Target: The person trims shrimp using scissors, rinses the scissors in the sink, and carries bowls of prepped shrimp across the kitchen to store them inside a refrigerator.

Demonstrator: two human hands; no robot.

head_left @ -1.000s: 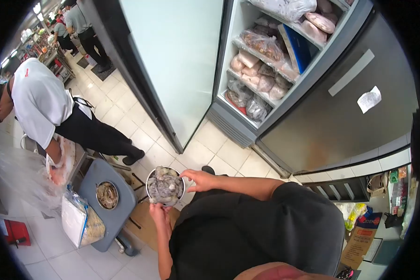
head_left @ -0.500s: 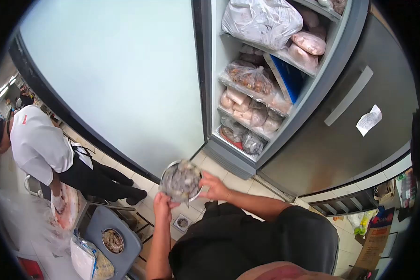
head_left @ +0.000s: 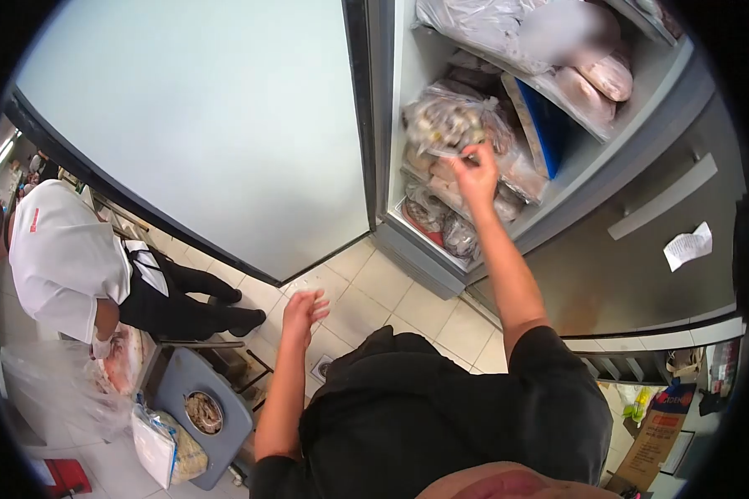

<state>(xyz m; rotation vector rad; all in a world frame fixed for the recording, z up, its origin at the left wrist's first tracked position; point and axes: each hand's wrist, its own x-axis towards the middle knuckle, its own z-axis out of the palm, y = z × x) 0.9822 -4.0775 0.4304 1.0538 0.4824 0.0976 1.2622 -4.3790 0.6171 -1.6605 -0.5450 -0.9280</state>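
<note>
My right hand (head_left: 477, 170) reaches into the open fridge, its fingers pinched at the near edge of the bowl (head_left: 448, 125) of greyish, lumpy food. The bowl is smeared by motion and sits at the middle shelf, in front of bagged food; its base is hidden. My left hand (head_left: 306, 314) hangs empty over the floor, left of the fridge, with its fingers loosely spread.
The fridge door (head_left: 200, 125) stands open at left. Bags (head_left: 474, 25) fill the upper shelf, beside a blue panel (head_left: 541, 125). A co-worker (head_left: 66, 258) bends over a counter at far left. Another bowl (head_left: 203, 412) rests on a grey stool (head_left: 175, 374).
The bowl has gone from between both my hands up into the fridge with my right hand. My left hand has let go of it. The view has shifted.
</note>
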